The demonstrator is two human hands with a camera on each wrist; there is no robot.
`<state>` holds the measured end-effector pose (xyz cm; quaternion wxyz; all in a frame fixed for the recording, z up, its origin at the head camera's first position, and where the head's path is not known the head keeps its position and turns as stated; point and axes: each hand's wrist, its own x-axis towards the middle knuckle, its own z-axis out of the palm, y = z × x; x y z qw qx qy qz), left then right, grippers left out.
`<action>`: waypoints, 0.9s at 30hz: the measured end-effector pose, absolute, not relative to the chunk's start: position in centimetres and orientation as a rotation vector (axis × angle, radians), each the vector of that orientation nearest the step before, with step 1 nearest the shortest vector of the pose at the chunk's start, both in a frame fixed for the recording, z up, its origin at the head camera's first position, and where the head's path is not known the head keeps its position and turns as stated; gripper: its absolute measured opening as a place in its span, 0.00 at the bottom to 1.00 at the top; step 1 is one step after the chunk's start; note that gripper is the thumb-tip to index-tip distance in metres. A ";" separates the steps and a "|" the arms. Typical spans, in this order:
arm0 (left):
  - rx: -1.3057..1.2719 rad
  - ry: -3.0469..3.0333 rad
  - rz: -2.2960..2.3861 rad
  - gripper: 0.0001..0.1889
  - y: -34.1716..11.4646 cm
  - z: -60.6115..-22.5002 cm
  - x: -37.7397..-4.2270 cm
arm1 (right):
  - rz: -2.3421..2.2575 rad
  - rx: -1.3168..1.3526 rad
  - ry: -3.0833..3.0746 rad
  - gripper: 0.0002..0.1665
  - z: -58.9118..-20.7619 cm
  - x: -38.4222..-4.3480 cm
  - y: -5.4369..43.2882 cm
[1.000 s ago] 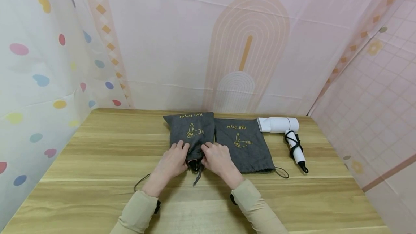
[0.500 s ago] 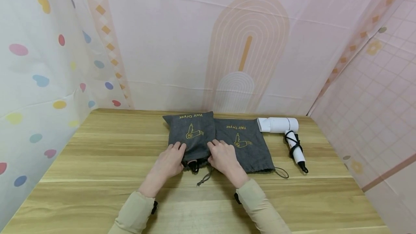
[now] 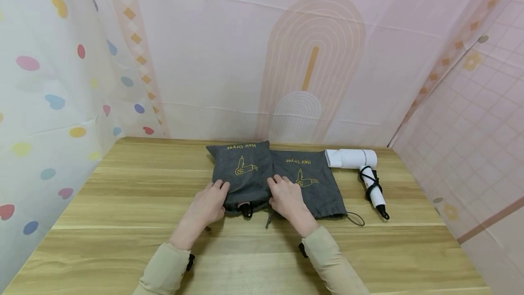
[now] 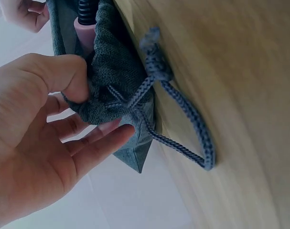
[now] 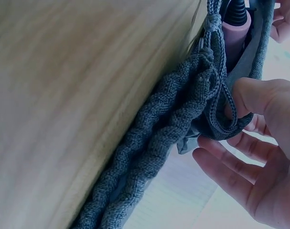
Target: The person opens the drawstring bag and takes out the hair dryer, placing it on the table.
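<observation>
A dark grey drawstring bag [image 3: 249,181] printed "Hair Dryer" lies on the table, its mouth toward the person. My left hand [image 3: 206,204] pinches the left side of that mouth, with the thumb inside the rim in the left wrist view. The right side is pinched by my right hand [image 3: 287,198]. Between the hands, a pink handle [image 5: 235,36] with a black ribbed cord end [image 4: 87,12] shows inside the bag; the rest of that item is hidden. A knotted drawstring [image 4: 195,126] hangs from the left side of the mouth.
A second grey drawstring bag [image 3: 325,199] lies flat on the right, partly under my right hand. Beyond it is a white hair dryer [image 3: 354,158] with its black cord wound round the handle. Patterned curtains [image 3: 213,67] stand behind the wooden table [image 3: 143,195].
My hands have moved apart, left hand leftward and right hand rightward. The bunched mouth of the bag is now spread wider and flatter, and its front lies smoother.
</observation>
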<state>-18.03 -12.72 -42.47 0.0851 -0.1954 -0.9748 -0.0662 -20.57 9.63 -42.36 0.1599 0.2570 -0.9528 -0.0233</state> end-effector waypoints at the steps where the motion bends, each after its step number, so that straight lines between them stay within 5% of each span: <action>1: -0.581 -2.909 -0.196 0.20 -12.7 -42.5 -18.0 | -0.066 0.737 -2.719 0.16 -42.4 -20.6 9.6; 27: -0.554 -2.912 -0.257 0.15 -13.5 -41.6 -18.0 | 0.034 0.693 -2.802 0.16 -42.6 -21.1 10.3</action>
